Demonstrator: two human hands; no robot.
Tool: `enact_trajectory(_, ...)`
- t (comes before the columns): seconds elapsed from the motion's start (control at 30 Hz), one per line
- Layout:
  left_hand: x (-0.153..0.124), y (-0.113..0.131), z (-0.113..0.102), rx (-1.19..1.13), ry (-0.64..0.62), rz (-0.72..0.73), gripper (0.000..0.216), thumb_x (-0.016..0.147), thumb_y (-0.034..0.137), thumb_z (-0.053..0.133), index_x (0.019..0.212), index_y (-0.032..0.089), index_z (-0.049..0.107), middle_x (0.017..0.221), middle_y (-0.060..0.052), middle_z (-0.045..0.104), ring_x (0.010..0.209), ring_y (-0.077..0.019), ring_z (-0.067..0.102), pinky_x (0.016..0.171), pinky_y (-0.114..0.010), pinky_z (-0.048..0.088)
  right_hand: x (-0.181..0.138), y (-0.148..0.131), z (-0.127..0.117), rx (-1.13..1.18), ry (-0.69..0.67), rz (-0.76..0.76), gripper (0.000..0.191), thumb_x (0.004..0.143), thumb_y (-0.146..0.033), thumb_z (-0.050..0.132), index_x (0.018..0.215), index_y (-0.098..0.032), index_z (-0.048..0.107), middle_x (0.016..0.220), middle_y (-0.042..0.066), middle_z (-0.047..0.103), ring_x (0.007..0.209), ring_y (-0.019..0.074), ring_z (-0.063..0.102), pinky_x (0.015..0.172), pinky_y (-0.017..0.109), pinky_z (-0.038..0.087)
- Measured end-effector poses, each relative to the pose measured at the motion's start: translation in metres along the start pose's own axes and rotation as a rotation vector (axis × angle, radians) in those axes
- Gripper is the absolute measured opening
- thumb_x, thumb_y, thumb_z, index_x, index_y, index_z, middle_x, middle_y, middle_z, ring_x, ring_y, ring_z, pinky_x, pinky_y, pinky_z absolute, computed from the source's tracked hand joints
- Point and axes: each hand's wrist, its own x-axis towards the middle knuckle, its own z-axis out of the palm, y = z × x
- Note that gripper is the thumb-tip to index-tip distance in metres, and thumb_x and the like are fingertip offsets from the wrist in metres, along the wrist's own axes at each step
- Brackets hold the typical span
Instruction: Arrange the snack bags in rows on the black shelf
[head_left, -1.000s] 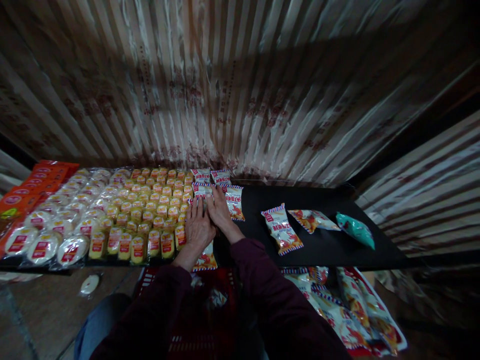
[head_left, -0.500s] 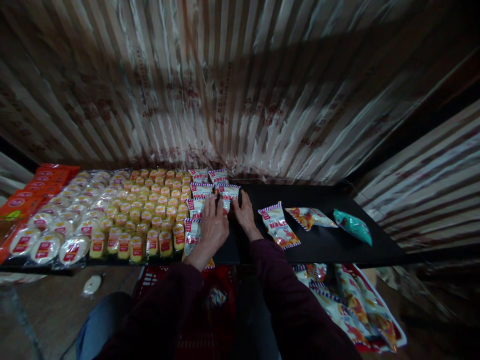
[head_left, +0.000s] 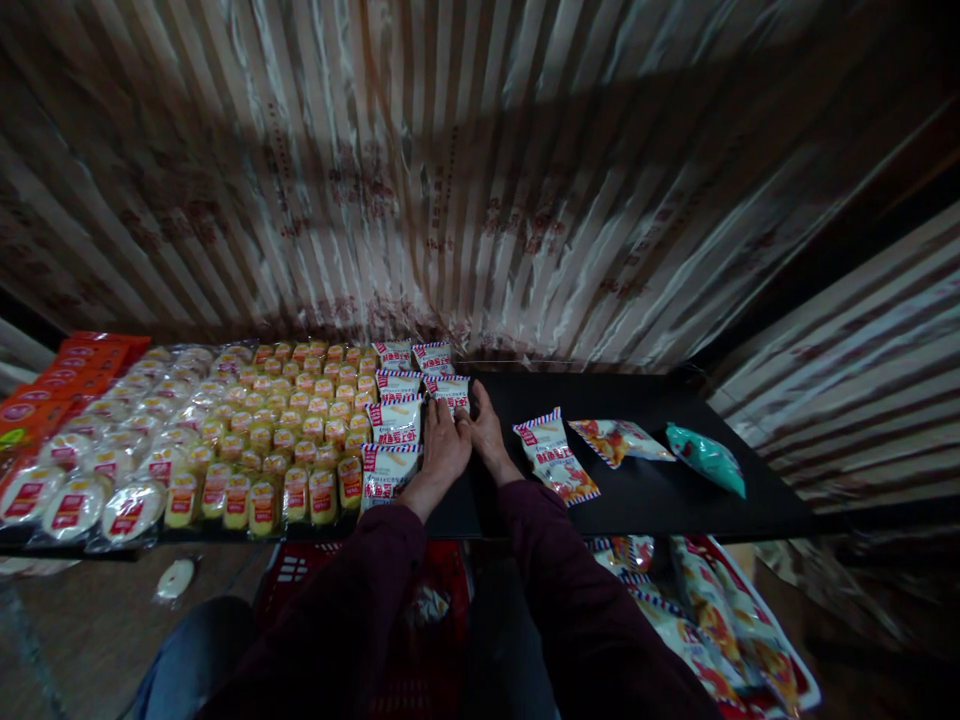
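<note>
My left hand (head_left: 446, 450) lies with fingers stretched forward over the near end of a white snack bag (head_left: 448, 388) that has a striped edge and red print. Along that bag's right side, my right hand (head_left: 487, 430) has its fingers extended, its thumb close to my left hand. Both hands touch the bag, which rests flat on the black shelf (head_left: 495, 510). Just left of it, similar snack bags (head_left: 395, 420) stand in a column, and another (head_left: 431, 352) is behind it. My fingers hide the bag's lower part.
Several small yellow wrapped cakes (head_left: 304, 430) and round white wrapped cakes (head_left: 131, 510) fill the left side, beside orange packs (head_left: 67, 375). To the right lie a snack bag (head_left: 556, 455), a tilted one (head_left: 622, 442) and a green bag (head_left: 706, 460). Below are a bag-filled basket (head_left: 802, 670) and a red basket (head_left: 292, 567).
My left hand has slid right, off the left column of bags and closer to my right hand. The view has shifted slightly. The bag between my hands stays in about the same place.
</note>
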Motion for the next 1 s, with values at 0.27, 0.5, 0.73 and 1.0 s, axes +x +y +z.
enact_trajectory(0.27, 0.004, -0.009, 0.007, -0.09, 0.056, -0.035, 0.064, 0.089, 0.027, 0.04, 0.145, 0.0, 0.027, 0.155, -0.025, 0.021, 0.147, -0.029, 0.014, 0.12, -0.041, 0.016, 0.008, -0.007, -0.003, -0.111, -0.002, 0.051, 0.06, 0.08, -0.05, 0.058, 0.132, -0.021, 0.054, 0.136, 0.01, 0.057, 0.127, 0.0261, 0.05, 0.109, 0.043, 0.037)
enact_trajectory(0.5, 0.02, -0.009, 0.011, -0.183, 0.103, -0.068, 0.067, 0.084, 0.021, 0.045, 0.146, 0.002, 0.025, 0.154, -0.022, 0.028, 0.145, -0.0277, 0.023, 0.119, -0.038, 0.02, 0.038, -0.017, -0.001, -0.021, -0.066, 0.252, 0.073, 0.087, -0.056, 0.047, 0.148, -0.019, 0.034, 0.148, 0.012, 0.043, 0.135, 0.0229, 0.044, 0.113, 0.037, 0.032)
enact_trajectory(0.73, 0.029, -0.01, 0.009, -0.266, 0.084, -0.116, 0.074, 0.08, 0.017, 0.051, 0.147, 0.004, 0.022, 0.149, -0.022, 0.036, 0.139, -0.0262, 0.036, 0.115, -0.034, 0.028, 0.04, -0.021, 0.005, -0.117, -0.129, 0.259, 0.07, 0.088, -0.054, 0.049, 0.147, -0.02, 0.035, 0.144, 0.012, 0.049, 0.132, 0.0234, 0.048, 0.11, 0.037, 0.034)
enact_trajectory(1.0, 0.028, -0.009, 0.009, -0.186, 0.112, -0.089, 0.075, 0.078, 0.01, 0.048, 0.147, 0.002, 0.021, 0.152, -0.023, 0.033, 0.143, -0.0275, 0.029, 0.118, -0.038, 0.024, 0.037, -0.013, 0.009, -0.127, -0.077, 0.215, 0.069, 0.087, -0.053, 0.05, 0.147, -0.02, 0.036, 0.14, 0.012, 0.053, 0.128, 0.0244, 0.051, 0.108, 0.04, 0.037)
